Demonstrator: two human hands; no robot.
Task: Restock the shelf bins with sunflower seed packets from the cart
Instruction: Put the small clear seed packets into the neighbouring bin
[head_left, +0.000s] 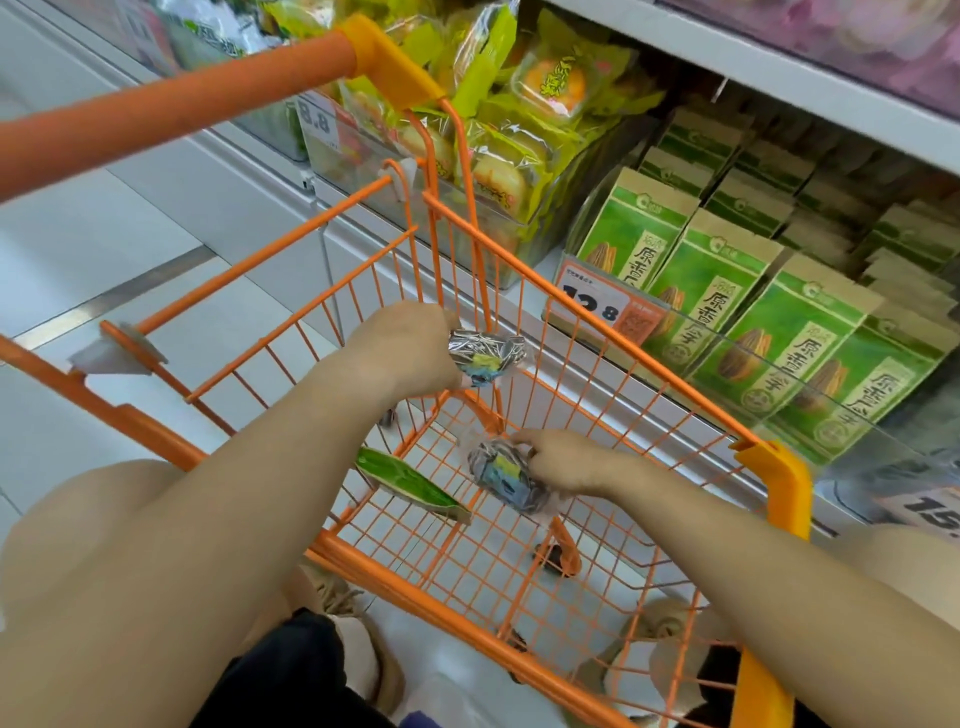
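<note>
An orange wire-mesh shopping cart (613, 343) with a smooth rounded orange handlebar (171, 106) and glossy yellow-orange plastic corner caps stands close against a white metal store shelf (810, 88). Both bare arms reach down into the basket. The left hand (402, 353), held above the basket floor near the far wall, has its fingers curled around a small clear crinkly plastic packet of striped grey sunflower seeds (485, 356) bearing a blue and yellow label. The right hand (563, 462), lower and nearer the mesh floor, grips a second clear packet of striped seeds (501, 478) with the same kind of label, its film wrinkled and shiny. Just to the left of that, a flat green paper-like packet (410, 486) with a pale edge lies tilted on the grid bottom, touched by neither hand. On the shelf to the right, upright rectangular green and kraft-brown sunflower seed bags (789, 353) stand in tidy slanted rows behind a clear plastic bin front (717, 374), with an orange and white price tag (605, 306) clipped at the front edge. Further left, a clear bin holds puffy yellow-green cellophane pastry packs (524, 119). Pale glossy floor tiles (104, 244) show through the wire mesh.
</note>
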